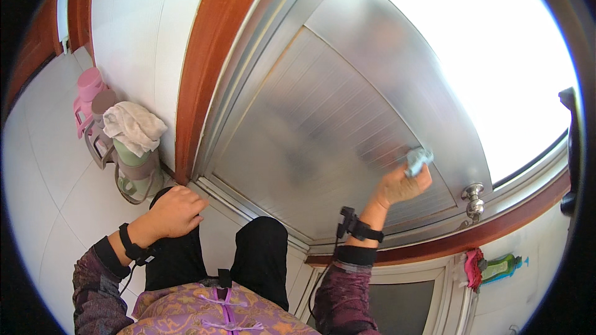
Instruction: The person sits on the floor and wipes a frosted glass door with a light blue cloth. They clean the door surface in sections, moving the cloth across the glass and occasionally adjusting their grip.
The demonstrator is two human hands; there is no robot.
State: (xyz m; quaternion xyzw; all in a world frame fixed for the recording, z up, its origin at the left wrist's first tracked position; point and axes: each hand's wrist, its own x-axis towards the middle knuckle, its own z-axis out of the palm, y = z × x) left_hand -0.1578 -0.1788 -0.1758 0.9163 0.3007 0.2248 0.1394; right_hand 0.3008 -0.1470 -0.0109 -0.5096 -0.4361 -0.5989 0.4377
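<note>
My right hand (404, 186) is closed on a light blue cloth (418, 160) and holds it against the ribbed silver metal door (298, 139), left of the round metal doorknob (473, 197). Over my knee rests my left hand (174, 211), its fingers loosely curled; whether anything is inside them cannot be seen. A whitish rag (134, 125) lies on top of a green thermos flask (139, 170) to the left of that knee. Behind it stand a brown flask (103, 102) and a pink flask (90, 84), close to the tiled wall.
Reddish-brown wood trim (205, 65) frames the door. A white-framed cabinet door (396, 302) is at the lower right. Beside it are a green bottle (500, 268) and a red cloth (474, 269). Pale tiles (42, 186) cover the floor at left.
</note>
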